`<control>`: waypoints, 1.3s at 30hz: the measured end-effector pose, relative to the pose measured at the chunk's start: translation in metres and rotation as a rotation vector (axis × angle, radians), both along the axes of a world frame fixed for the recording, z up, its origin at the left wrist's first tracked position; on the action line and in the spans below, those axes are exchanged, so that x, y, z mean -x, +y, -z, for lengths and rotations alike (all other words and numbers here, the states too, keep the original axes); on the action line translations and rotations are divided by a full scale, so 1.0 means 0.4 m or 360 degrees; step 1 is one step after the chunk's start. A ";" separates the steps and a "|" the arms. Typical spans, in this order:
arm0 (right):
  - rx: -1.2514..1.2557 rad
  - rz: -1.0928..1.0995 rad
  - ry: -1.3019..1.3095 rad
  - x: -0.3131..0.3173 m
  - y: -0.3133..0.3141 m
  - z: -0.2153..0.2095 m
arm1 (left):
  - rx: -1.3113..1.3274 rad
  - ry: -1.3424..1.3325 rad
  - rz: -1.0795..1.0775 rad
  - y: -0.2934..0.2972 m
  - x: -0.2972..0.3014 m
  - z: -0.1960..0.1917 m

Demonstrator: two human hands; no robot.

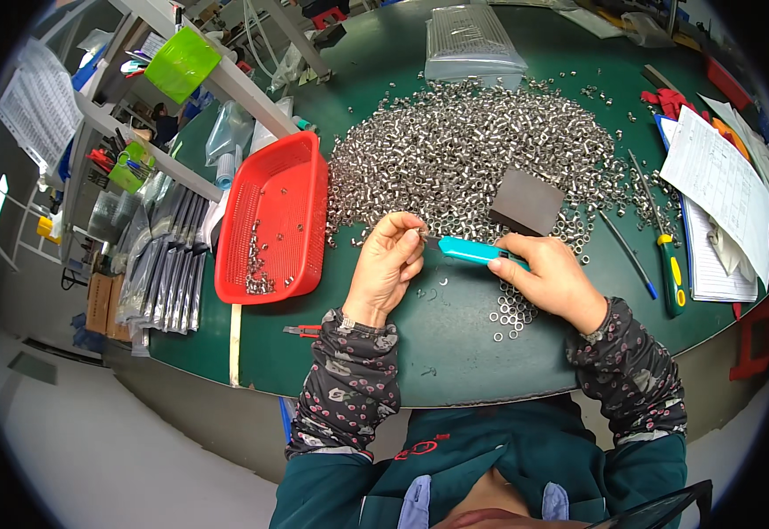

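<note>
My right hand is wrapped round a teal-handled utility knife, its blade pointing left. The blade's tip meets the fingertips of my left hand, which pinch a small metal ring, mostly hidden by thumb and forefinger. Just beyond both hands spreads a large heap of small shiny metal rings. A dark rectangular block rests at the heap's near edge, above my right hand. Between my hands and the table's front edge lie several loose rings and a few thin dark shavings.
At the left stands a red plastic basket with some rings inside. A red-handled cutter lies by my left forearm. On the right are a blue-tipped pen, a green-yellow screwdriver and papers. Bagged parts sit beyond the heap.
</note>
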State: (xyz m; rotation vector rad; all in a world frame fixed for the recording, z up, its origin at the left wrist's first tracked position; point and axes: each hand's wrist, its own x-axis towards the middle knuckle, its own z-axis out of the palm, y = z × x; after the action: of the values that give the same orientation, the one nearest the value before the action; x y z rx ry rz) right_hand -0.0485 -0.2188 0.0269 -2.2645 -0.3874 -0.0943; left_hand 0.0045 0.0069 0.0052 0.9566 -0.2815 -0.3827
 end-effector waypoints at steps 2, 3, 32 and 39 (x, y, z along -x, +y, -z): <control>-0.0035 -0.0008 0.0054 0.000 -0.001 0.004 | 0.0007 -0.0019 0.0003 -0.002 0.001 0.002; -0.0035 -0.0009 0.0054 0.000 -0.001 0.004 | 0.0006 -0.0039 0.0002 -0.001 0.001 0.002; 0.0304 0.0087 -0.0431 0.002 -0.004 0.002 | -0.0096 0.0157 0.0092 0.015 0.002 -0.002; 0.0404 0.0099 -0.0564 0.001 -0.004 0.001 | -0.0137 0.0211 0.0100 0.015 0.002 -0.009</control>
State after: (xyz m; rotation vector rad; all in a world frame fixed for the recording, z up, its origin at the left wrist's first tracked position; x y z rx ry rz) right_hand -0.0490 -0.2205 0.0265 -2.5136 -0.5393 -0.5090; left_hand 0.0036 0.0127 0.0089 1.0034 -0.1758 -0.5171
